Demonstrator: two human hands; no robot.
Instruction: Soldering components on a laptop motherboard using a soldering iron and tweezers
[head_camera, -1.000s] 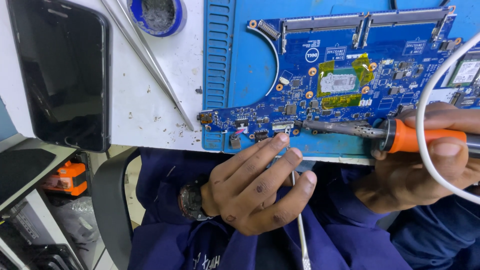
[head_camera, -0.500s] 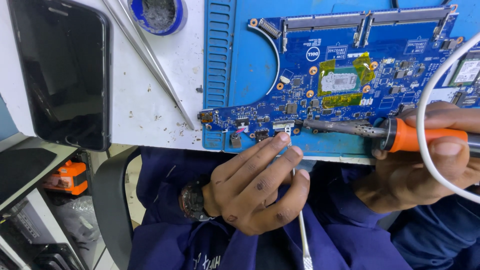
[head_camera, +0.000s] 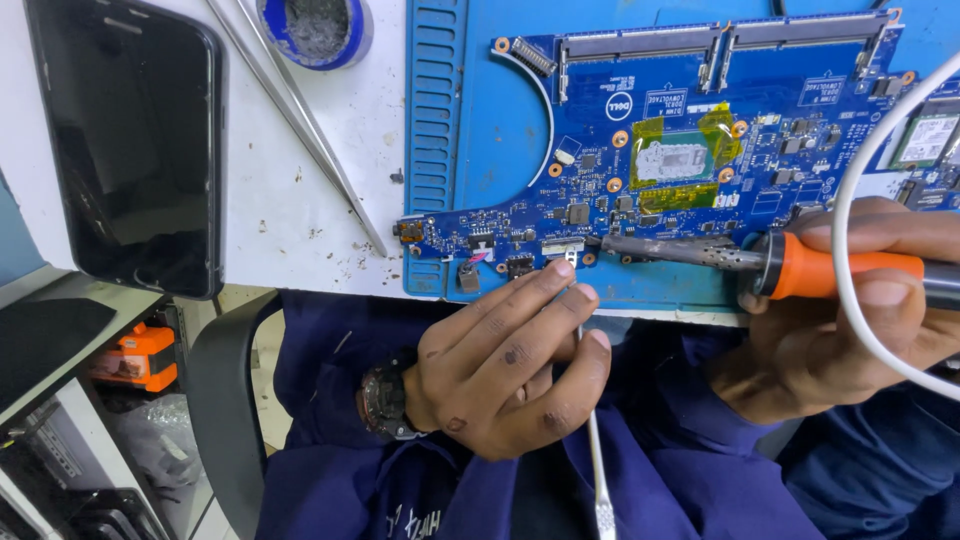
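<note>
Seen from one head-worn camera, looking steeply down and close over the bench edge; circuit board in upper right of frame, lap below.

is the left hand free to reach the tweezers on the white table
Probably not right away: the left hand is pinching solder wire. The tweezers lie uncovered up-left.

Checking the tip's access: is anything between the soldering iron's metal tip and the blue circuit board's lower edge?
Nothing visible: the orange-handled soldering iron in the right hand reaches the blue circuit board unobstructed; left hand feeds thin solder wire beside it.
</note>
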